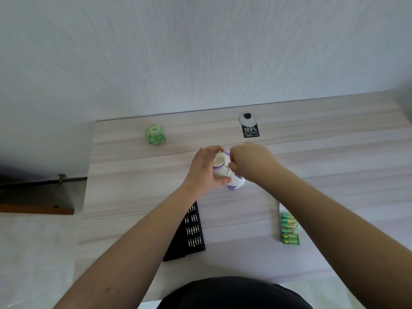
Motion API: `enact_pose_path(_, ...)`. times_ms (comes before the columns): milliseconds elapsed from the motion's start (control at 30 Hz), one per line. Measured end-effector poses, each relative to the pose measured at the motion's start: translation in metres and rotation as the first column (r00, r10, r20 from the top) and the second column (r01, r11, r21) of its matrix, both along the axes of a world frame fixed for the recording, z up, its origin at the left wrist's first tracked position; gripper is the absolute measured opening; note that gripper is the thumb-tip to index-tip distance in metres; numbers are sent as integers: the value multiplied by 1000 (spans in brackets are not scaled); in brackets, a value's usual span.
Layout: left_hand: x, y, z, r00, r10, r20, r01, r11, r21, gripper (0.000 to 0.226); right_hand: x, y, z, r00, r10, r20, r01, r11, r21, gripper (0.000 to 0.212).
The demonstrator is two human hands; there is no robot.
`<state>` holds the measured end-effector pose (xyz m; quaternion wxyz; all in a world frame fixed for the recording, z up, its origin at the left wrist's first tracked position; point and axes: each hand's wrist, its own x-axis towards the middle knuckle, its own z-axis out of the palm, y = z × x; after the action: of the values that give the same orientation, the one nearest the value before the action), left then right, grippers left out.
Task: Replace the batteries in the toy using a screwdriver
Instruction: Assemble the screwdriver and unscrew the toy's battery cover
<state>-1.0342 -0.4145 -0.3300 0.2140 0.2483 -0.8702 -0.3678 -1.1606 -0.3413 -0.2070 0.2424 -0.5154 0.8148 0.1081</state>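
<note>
Screwdriver work on the toy's battery cover, mid-worktop

We wrap our left hand [204, 169] around the white-and-purple toy [223, 172] to steady it; our right hand [249, 161] pinches a thin screwdriver [230, 173] at what looks like the cover — its tip is too small to see; best press straight down, turn slowly, and keep fresh batteries [289, 228] and bit case [191, 230] near.

"100%" on black tag [250, 131]; "GP" on batteries [290, 238]

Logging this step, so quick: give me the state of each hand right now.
Left hand: grip closed around the toy, holding it steady on the table.
Right hand: grip closed, pinching a thin screwdriver against the toy.
</note>
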Motion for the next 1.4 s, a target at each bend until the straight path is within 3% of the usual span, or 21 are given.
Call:
enact_pose_path(200,0,3,8,1000,19,-12,-19,1000,-1,78,6,-10,3,991,97,-90,-93,994,49,37)
enact_pose_path(233,0,3,8,1000,22,1,-22,1000,6,80,9,-8,5,985,129,-114,-126,991,39,35)
enact_pose_path(300,2,4,8,999,24,36,-25,999,31,78,9,-7,7,978,137,-157,-133,991,35,6)
enact_pose_path(367,2,4,9,999,21,42,-22,999,31,80,7,-6,3,978,104,-181,-101,995,23,25)
enact_pose_path(533,3,5,13,998,30,52,-32,999,36,81,4,-7,-6,981,40,-189,-51,997,-54,14)
enact_pose_path(633,2,5,13,996,37,78,-41,998,40,81,6,-7,-5,964,214,-155,-212,977,33,41)
enact_pose_path(700,3,7,16,995,29,93,-34,998,58,82,7,-6,-7,966,216,-143,-219,976,-7,50)
enact_pose_path(800,4,7,20,994,14,105,-21,997,72,85,7,-9,-9,997,57,-46,-63,988,-139,29)
enact_pose_path(967,4,8,23,999,18,47,-20,999,40,75,4,-6,-5,995,100,29,-96,988,-120,25)
enact_pose_path(1067,4,7,20,997,16,69,-19,999,50,76,3,-5,-5,996,65,-58,-72,989,-128,20)
enact_pose_path(1133,4,6,18,996,13,84,-20,997,78,73,4,-2,-5,974,85,-211,-105,991,-88,27)
enact_pose_path(1167,4,6,18,996,13,87,-21,996,86,72,3,-1,-4,951,124,-282,-147,987,-61,20)
enact_pose_path(1200,4,6,19,996,14,90,-22,996,84,74,4,1,-2,943,146,-299,-168,985,-46,12)
enact_pose_path(1267,4,6,18,994,13,113,-22,997,76,84,3,3,-3,947,163,-277,-171,985,-7,28)
enact_pose_path(1333,4,7,17,993,22,116,-32,996,80,85,3,-1,-1,963,113,-246,-118,993,-6,10)
enact_pose_path(1400,4,7,16,994,32,103,-41,996,81,83,5,-5,-7,979,70,-192,-81,996,-46,33)
